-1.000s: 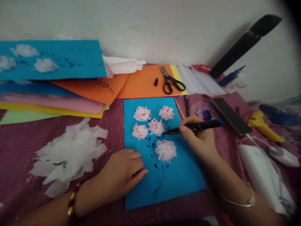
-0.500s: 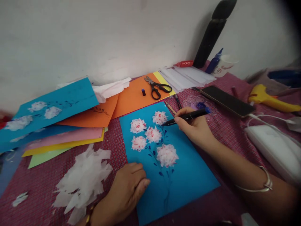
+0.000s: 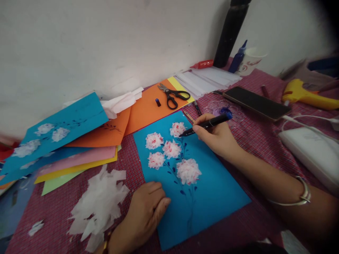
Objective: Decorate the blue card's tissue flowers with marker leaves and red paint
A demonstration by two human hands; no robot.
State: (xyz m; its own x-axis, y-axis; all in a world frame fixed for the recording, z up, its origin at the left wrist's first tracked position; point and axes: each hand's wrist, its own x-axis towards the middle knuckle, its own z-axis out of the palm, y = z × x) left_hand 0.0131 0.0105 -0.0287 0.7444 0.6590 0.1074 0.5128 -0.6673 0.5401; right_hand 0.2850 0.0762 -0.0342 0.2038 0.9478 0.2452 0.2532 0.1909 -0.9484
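Note:
My right hand (image 3: 215, 135) is closed around a black marker (image 3: 209, 125) with a blue end. The marker's tip is at the lower edge of the top flower (image 3: 178, 129) on a blue sheet (image 3: 212, 197). Several white paper flowers with red specks are on this sheet, with dark blue stems and leaves drawn between them. My left hand (image 3: 148, 211) rests at the sheet's left edge, fingers curled under; whether anything is beneath them is hidden. White paper scraps (image 3: 99, 204) are piled to its left.
Black-handled scissors (image 3: 173, 96) and a marker cap (image 3: 158, 102) lie on orange paper (image 3: 144, 111). Coloured sheets with another flower picture (image 3: 66, 121) are at left. A phone (image 3: 255, 102), white power bank (image 3: 309, 155), yellow glue gun (image 3: 307, 95) and paper cup (image 3: 250, 62) stand or lie at right.
The view has shifted slightly. The marker tip has moved a little left, onto the top flower's lower edge. My left hand stays at the sheet's left edge.

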